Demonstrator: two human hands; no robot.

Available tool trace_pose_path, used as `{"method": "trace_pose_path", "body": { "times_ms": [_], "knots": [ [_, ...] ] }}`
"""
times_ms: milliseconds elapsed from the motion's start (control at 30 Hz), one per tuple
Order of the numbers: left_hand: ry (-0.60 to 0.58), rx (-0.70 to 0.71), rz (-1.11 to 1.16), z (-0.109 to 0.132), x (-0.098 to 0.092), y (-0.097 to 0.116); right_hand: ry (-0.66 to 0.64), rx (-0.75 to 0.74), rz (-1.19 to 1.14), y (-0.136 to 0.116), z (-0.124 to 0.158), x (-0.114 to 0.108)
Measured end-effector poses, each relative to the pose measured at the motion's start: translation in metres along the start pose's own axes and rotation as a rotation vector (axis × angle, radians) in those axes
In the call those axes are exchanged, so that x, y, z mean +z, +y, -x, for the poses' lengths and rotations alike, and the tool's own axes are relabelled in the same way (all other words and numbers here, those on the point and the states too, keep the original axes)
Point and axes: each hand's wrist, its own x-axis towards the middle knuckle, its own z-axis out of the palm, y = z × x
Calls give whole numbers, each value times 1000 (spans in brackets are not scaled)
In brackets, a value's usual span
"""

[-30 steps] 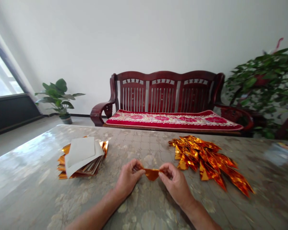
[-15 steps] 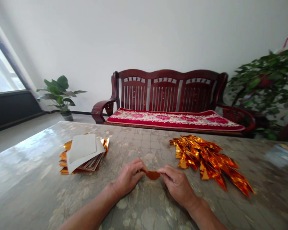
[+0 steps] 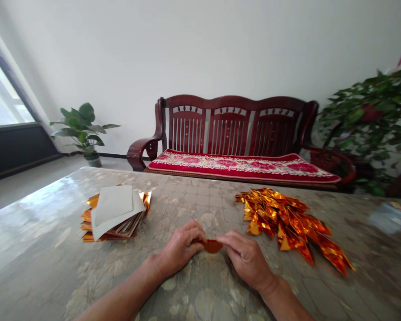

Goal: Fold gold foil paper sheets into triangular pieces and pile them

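Between my hands is a small folded piece of orange-gold foil paper (image 3: 213,246), its lower edge curved. My left hand (image 3: 183,244) pinches its left end and my right hand (image 3: 245,256) pinches its right end, so both are closed on it. The fingers hide the two ends. To the left lies a stack of foil paper sheets (image 3: 116,214), pale backs up, with gold edges showing. On the right is a pile of folded gold foil pieces (image 3: 284,218), pointed in shape and overlapping.
All this rests on a table with a glossy, patterned cover (image 3: 113,276). A clear plastic bag (image 3: 392,217) lies near its right edge. Beyond the table stand a dark red wooden bench (image 3: 234,116) and potted plants (image 3: 83,127) at either side.
The foil piece looks slightly more bowed at its lower edge. Both hands stay nearly in place, still gripping its ends. The stack and the pile are as before.
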Motion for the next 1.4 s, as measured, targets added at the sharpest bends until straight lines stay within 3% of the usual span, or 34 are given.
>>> {"method": "trace_pose_path", "body": {
  "times_ms": [300, 467, 667, 933, 1067, 1400],
  "knots": [
    [5, -25, -47, 1, 4, -4, -67, 11, 19, -4, -1, -2],
    [44, 21, -21, 3, 3, -6, -84, -94, 113, -5, 0, -4],
    [8, 58, -5, 4, 3, -5, -67, -229, 212, -1, 0, -4],
    [-38, -17, -19, 6, 4, -7, -90, -298, 259, -6, 1, -9],
    [-24, -33, -46, 6, 5, -9, -116, -258, 247, -7, 1, -9],
    [-70, 75, -35, 6, 1, -6, -165, -64, 78, -6, -1, -5]
  ]
}}
